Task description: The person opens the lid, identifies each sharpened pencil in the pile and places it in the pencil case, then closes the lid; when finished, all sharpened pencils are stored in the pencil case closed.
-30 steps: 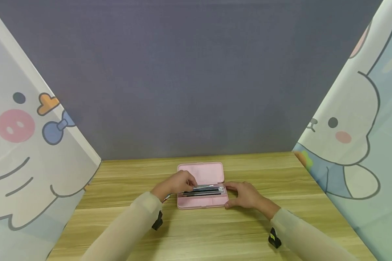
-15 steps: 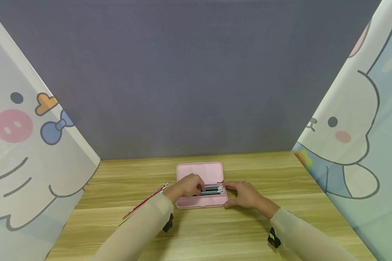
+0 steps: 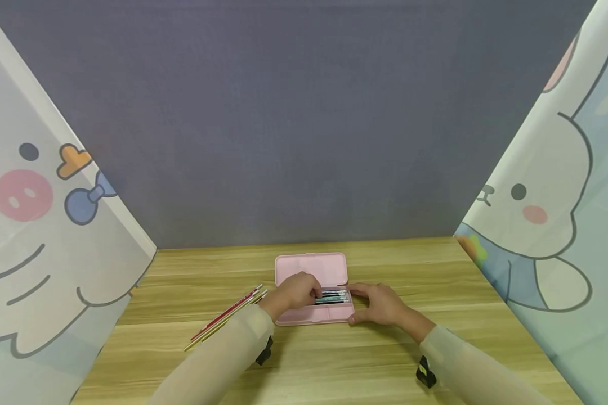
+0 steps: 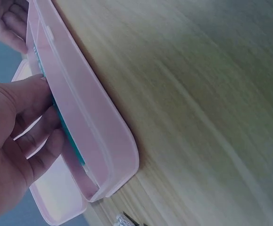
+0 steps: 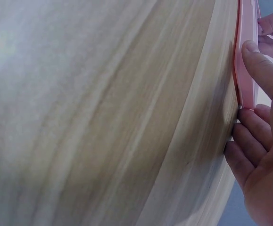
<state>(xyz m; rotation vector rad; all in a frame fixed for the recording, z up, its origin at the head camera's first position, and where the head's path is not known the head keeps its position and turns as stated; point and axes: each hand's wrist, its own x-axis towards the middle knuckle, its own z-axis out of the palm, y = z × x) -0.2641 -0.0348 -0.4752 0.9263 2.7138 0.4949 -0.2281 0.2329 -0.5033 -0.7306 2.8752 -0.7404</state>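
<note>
A pink pencil case (image 3: pixel 296 318) lies on the wooden table, its lid (image 3: pixel 309 263) folded back. Several pencils (image 3: pixel 336 296) with dark and pale green barrels lie side by side in its long rear compartment. My left hand (image 3: pixel 300 291) reaches down into that compartment, thumb and bent fingers at a teal pencil (image 4: pixel 69 132) that it pinches close to the case wall. At the other end my right hand (image 3: pixel 383 304) grips the case's right side, its thumb (image 5: pixel 255 54) on the front wall and its other fingers round the end.
More pencils (image 3: pixel 223 319), red and gold, lie slanted on the table beside my left forearm. A grey panel (image 3: pixel 304 124) rises behind the table, and printed cartoon panels (image 3: pixel 542 169) flank it. Black straps with small devices (image 3: pixel 425 372) sit at both wrists.
My left hand has shifted right along the pencils, deeper into the case. The red and gold pencils on the table have come into view from behind the forearm. My right hand has stayed put.
</note>
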